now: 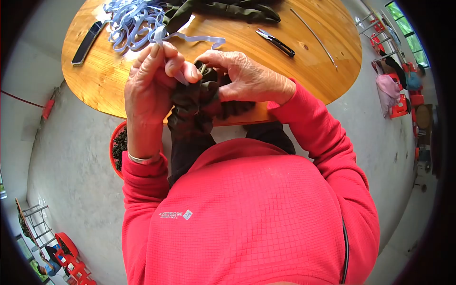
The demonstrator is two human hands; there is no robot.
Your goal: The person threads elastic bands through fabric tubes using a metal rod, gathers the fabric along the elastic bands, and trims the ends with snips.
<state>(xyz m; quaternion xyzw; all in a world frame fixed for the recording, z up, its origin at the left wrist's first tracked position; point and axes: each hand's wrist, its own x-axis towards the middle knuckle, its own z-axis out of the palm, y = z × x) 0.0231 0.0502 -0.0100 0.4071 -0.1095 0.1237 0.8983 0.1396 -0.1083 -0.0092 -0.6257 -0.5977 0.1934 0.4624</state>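
My left hand (pixel 149 88) is closed, pinching a strip of light blue elastic band (pixel 160 34) whose end hangs below the fingers. Beside it, my right hand (pixel 251 78) grips a bunched dark green fabric tube (pixel 187 111) near its top edge. A small pale piece sticks out of the gathered fabric between the two hands; I cannot make out what it is. Part of the fabric drops past the table edge towards my lap. Just beyond my left hand lies a tangled heap of light blue elastic (pixel 133 21).
On the round wooden table (pixel 313 71) are thread snips (pixel 276 42), a thin metal rod (pixel 314 38), a black strip-shaped object (pixel 88 43) and more dark green fabric (pixel 228 10). Below, at left, stands a red basin (pixel 114 152) with dark pieces. Other people sit farther off.
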